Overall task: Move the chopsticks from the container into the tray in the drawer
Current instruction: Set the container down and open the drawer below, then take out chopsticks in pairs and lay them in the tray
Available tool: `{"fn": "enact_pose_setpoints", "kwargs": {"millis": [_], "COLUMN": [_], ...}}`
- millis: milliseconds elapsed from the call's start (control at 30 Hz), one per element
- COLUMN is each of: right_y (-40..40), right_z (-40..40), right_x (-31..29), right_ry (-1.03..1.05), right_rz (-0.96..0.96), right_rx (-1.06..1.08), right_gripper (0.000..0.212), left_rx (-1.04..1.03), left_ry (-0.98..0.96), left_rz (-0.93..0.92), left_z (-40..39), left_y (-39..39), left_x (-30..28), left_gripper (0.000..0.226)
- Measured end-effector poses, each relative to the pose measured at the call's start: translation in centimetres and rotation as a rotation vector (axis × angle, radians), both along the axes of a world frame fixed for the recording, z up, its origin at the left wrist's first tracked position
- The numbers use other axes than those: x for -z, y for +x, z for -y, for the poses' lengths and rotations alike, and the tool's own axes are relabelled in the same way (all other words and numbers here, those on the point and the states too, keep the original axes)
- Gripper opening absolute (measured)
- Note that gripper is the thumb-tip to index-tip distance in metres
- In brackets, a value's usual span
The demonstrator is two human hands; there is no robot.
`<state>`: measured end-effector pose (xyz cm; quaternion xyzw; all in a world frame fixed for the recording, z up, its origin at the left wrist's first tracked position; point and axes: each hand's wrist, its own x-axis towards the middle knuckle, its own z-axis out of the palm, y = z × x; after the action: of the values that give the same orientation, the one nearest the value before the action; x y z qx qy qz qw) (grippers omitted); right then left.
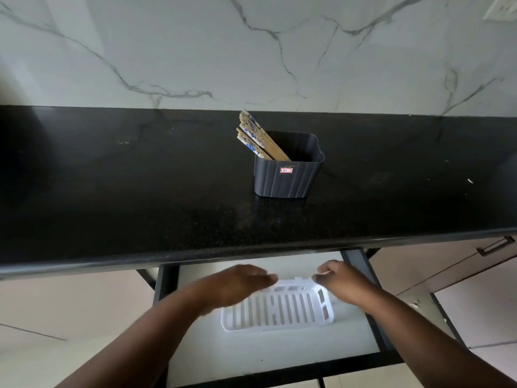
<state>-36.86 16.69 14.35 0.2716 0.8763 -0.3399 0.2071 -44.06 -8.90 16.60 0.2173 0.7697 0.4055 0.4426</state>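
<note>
Head view, only one. Chopsticks (256, 137) all in the dark container (285, 175), leaning out over its back-left corner. Container sits mid-table, nearer the back edge than the front, on the black table (112, 191).

Drawer (361, 264) is pulled open under the table's front edge. White slotted tray (279, 312) lies inside on the drawer floor, towards the back, nothing in it.

Left hand (237, 287) hovers over the tray's left end, fingers fairly straight, grip apart, holding nothing; blurred, so can't tell if it touches the tray. Right hand (340, 282) sits at the tray's back-right corner, fingers loosely curled, grip empty too.

Looks like setup: tray being placed or squared, no transfer begun. Next move, I'd say: lift a hand clear of the table's front edge, reach to the container, pinch the leaning bundle near its tops and draw it out along its tilt so the container doesn't tip.
</note>
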Motion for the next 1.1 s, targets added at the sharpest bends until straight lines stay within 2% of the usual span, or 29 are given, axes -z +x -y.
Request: {"fn": "enact_pose_setpoints", "kwargs": {"millis": [100, 167, 200, 267, 333, 433, 533, 600, 767, 1100], "right_y": [-2.3, -4.4, -5.5, -8.0, -10.6, -14.0, -16.7, -18.0, -19.3, -12.6], "right_z": [0.0, -0.3, -0.7, -1.6, -2.6, -3.8, -4.2, -4.0, -3.1, 0.0], "right_x": [-3.9, -6.3, -7.2, -8.5, -9.3, -9.8, -9.5, -9.3, -8.6, -7.5], "right_ry": [-0.062, -0.072, -0.083, -0.106, -0.123, -0.180, -0.298, -0.383, -0.507, -0.534], "right_rz": [-0.223, -0.385, -0.457, -0.564, -0.632, -0.634, -0.537, -0.467, -0.446, -0.522], "right_rx": [0.047, 0.084, 0.106, 0.154, 0.224, 0.290, 0.287, 0.274, 0.241, 0.184], "right_gripper": [0.008, 0.009, 0.009, 0.006, 0.027, 0.053, 0.076, 0.084, 0.080, 0.067], "left_rx": [-0.175, -0.360, -0.451, -0.616, -0.714, -0.815, -0.833, -0.808, -0.805, -0.795], "left_ry": [0.186, 0.258, 0.277, 0.295, 0.302, 0.399, 0.414, 0.436, 0.512, 0.534], "left_rz": [-0.090, -0.169, -0.195, -0.213, -0.199, -0.068, -0.007, -0.004, -0.001, -0.031], "left_z": [-0.8, -1.4, -1.6, -2.2, -2.9, -4.3, -5.9, -7.4, -10.7, -7.9], "left_y": [-2.6, -5.0, -6.2, -8.6, -10.6, -12.8, -14.7, -15.3, -14.5, -8.4], "left_x": [-4.8, -6.0, -6.2, -6.6, -6.7, -7.1, -6.5, -6.0, -4.9, -3.6], "left_gripper": [0.032, 0.022, 0.022, 0.041, 0.052, 0.046, 0.065, 0.067, 0.037, 0.039]}}
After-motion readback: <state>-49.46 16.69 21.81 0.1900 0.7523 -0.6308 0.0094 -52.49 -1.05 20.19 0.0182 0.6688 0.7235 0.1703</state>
